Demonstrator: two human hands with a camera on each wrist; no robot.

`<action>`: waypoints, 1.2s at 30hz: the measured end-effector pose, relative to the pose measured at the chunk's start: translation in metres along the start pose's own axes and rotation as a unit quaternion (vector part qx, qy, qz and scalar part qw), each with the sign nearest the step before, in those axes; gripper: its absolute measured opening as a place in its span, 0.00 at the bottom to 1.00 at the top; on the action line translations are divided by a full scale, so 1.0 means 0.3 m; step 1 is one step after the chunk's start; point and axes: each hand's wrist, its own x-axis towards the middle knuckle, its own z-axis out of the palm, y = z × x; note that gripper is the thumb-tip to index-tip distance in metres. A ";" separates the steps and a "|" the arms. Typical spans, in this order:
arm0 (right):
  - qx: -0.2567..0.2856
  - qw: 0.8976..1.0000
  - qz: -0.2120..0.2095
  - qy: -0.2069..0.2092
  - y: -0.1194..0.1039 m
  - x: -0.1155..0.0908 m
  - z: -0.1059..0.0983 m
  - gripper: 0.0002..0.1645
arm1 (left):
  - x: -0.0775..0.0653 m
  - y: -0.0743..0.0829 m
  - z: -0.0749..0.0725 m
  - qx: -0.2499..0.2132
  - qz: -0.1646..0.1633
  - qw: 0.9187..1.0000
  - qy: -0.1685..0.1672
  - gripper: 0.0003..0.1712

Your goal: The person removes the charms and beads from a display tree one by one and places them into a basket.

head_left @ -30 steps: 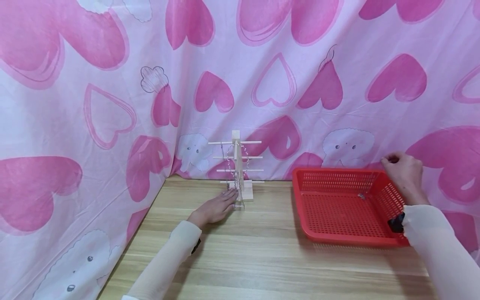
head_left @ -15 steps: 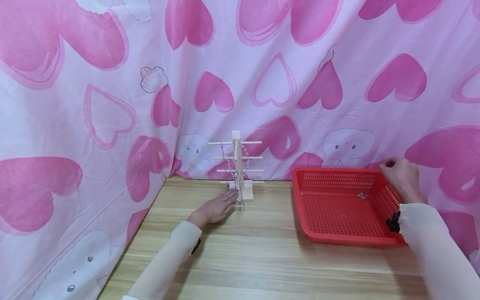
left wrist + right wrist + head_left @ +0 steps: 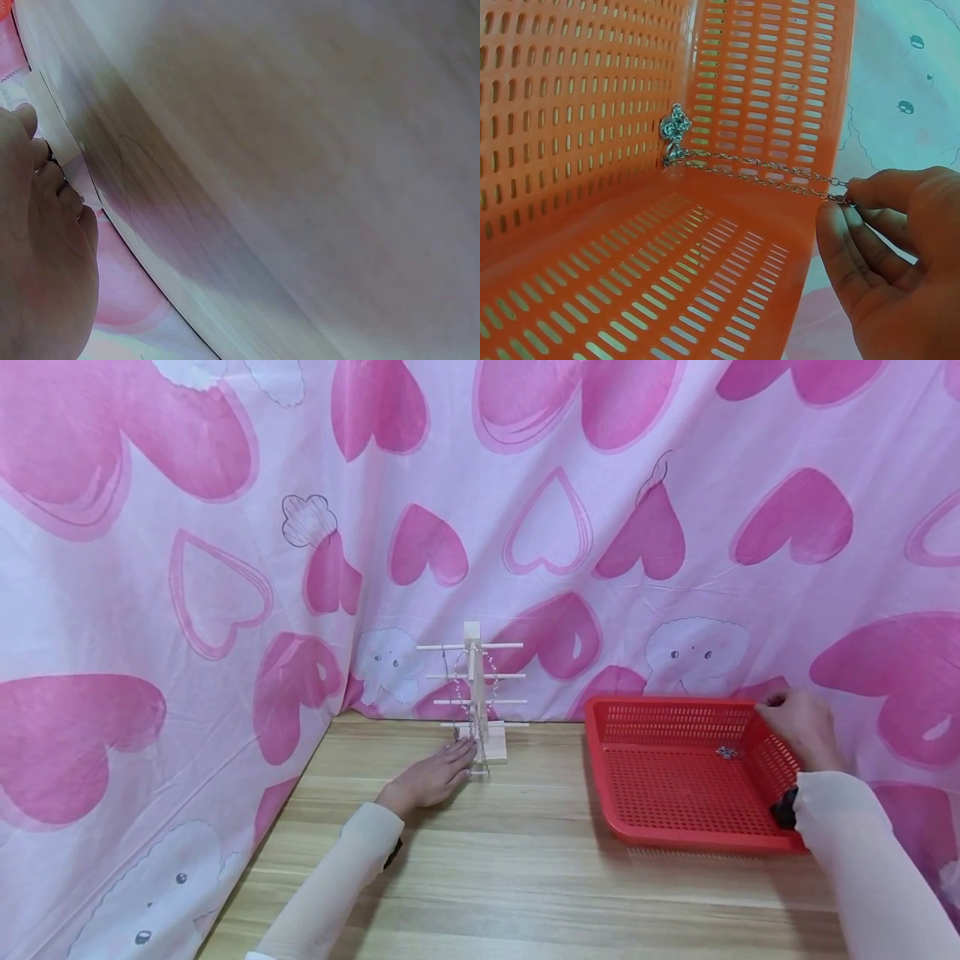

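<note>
Cream sleeves [image 3: 322, 881] nearest, one on each side, above a pale wood-grain counter [image 3: 480, 877]; to the right, red plastic basket [image 3: 693, 838] with slotted walls, overlapped at its right end by a black device [image 3: 783, 808] at the right wrist; farther in, left hand [image 3: 429, 774] with its back uppermost, fingers nearly straight, tips at the foot of an upright wooden stand [image 3: 482, 689]; hard to tell whether touching wood or dangling strands; at the basket's far right corner, right hand [image 3: 801, 727], fingers narrowed with the thumb, pinching a silver chain [image 3: 769, 165]; from that pinch, two lengths slanting down side by side into the basket, to a clump of silver links [image 3: 676, 126] low in a corner; cannot tell whether all one chain; on the stand, crossing rods in tiers, hung with pearly beads [image 3: 495, 689]; farthest, pink-and-white heart-patterned cloth [image 3: 525, 485].
</note>
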 end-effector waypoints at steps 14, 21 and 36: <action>-0.042 0.998 -0.050 0.001 0.012 -0.003 0.029 0.19 | 0.004 -0.003 0.005 -0.002 0.001 1.000 0.003 0.35; -0.033 0.999 -0.038 -0.019 0.017 0.000 0.048 0.20 | 0.003 -0.003 0.002 0.001 0.002 1.000 0.002 0.34; -0.048 0.997 -0.052 -0.036 0.025 0.015 0.084 0.14 | 0.001 0.000 -0.006 -0.002 0.013 1.000 0.005 0.34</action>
